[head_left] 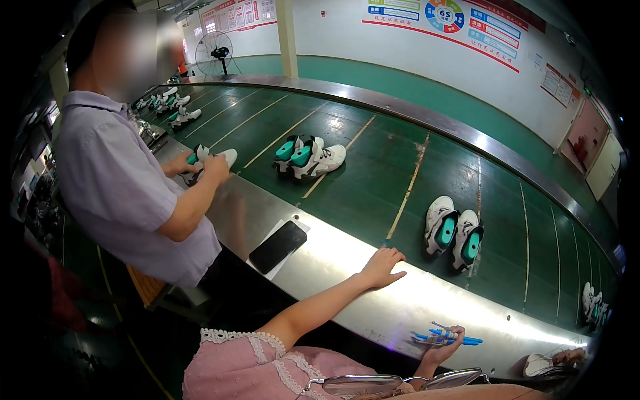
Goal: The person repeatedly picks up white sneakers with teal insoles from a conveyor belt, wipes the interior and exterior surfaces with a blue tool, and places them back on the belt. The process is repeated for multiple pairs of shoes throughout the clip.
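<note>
My left hand (383, 267) rests open, fingers spread, on the steel edge beside the green conveyor belt (367, 190). My right hand (451, 343) is closed round a small bundle of slim blue pens (461, 339) with thin metallic parts, held over the steel ledge (333, 260). Farther off on the belt, nearest my hands, stands a pair of white and black sneakers (440, 217) with teal inserts. Another such pair (327, 160) is toward the left.
At left, a co-worker in a pale shirt (123, 167) handles a white shoe (229, 157). A black phone (278, 246) lies on the ledge. More shoes (183, 117) stand up the belt, others (590, 300) at far right. Part of a pale shoe (537, 365) shows low right.
</note>
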`<state>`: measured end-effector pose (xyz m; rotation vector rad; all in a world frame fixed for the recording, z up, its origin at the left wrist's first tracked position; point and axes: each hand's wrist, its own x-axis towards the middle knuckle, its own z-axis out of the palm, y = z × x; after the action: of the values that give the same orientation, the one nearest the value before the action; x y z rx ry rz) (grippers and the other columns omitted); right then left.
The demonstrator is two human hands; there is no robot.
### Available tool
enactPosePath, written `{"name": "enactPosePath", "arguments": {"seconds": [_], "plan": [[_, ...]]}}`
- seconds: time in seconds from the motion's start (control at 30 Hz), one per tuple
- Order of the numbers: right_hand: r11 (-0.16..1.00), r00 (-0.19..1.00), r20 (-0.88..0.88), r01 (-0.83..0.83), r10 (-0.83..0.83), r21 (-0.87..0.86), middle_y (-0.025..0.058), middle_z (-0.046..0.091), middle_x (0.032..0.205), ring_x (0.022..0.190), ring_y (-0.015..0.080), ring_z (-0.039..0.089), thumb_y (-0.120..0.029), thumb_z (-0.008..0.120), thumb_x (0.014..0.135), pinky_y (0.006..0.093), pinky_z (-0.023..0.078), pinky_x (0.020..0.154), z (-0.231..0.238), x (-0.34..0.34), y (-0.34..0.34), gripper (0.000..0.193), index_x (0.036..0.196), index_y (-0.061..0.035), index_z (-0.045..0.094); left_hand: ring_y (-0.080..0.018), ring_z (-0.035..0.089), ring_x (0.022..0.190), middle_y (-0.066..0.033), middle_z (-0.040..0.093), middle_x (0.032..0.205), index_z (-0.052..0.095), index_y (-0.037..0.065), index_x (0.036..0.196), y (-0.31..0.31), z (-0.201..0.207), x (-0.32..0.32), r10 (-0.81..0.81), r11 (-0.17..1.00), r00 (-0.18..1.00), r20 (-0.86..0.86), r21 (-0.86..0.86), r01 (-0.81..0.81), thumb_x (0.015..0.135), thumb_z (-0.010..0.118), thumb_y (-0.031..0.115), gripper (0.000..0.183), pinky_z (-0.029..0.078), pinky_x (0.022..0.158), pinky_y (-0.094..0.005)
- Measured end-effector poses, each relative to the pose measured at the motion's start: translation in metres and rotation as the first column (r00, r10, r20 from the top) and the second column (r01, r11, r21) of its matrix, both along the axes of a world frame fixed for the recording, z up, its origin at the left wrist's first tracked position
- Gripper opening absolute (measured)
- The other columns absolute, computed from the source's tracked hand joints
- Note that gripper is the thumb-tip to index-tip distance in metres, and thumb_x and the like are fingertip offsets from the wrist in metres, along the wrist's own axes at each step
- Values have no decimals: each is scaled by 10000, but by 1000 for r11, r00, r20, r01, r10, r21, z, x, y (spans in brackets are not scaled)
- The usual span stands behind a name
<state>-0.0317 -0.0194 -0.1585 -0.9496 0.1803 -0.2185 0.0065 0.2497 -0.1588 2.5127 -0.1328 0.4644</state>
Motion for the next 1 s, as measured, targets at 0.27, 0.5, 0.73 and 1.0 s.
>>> {"name": "enactPosePath", "arguments": {"seconds": [0.27, 0.5, 0.73, 1.0], "plan": [[999, 999, -1, 34, -34, -2, 4, 331, 749, 691, 101, 358, -289, 331, 937, 235, 341, 657, 1, -2, 8, 247, 778, -103, 369, -299, 496, 976, -130, 537, 1002, 539, 34, 1016, 5, 1, -3, 6, 1000, 1000, 6, 22, -6, 811, 594, 323, 359, 378, 893, -384], [999, 999, 28, -18, 19, -29, 0, 363, 786, 731, 99, 394, -263, 357, 926, 228, 385, 666, -2, -5, 9, 210, 793, -109, 412, -294, 496, 970, -131, 537, 991, 540, 30, 1007, 11, -1, -3, -1, 1000, 1000, 31, 4, 1, 804, 600, 318, 358, 381, 883, -381], [999, 997, 64, -48, 49, -12, -4, 372, 794, 737, 94, 408, -251, 366, 928, 226, 414, 645, -8, -6, 10, 196, 805, -113, 431, -292, 495, 969, -127, 537, 986, 540, 32, 1005, 15, -1, -5, 3, 1000, 1000, 20, -2, -3, 800, 604, 313, 354, 381, 880, -378], [998, 996, 65, -56, 56, 4, -2, 380, 804, 751, 95, 417, -251, 360, 931, 228, 418, 653, -8, -8, 13, 198, 814, -109, 435, -296, 494, 965, -127, 536, 988, 540, 35, 1004, 20, 0, -8, -6, 1000, 1000, 31, -11, 6, 800, 604, 312, 350, 383, 874, -380]]}}
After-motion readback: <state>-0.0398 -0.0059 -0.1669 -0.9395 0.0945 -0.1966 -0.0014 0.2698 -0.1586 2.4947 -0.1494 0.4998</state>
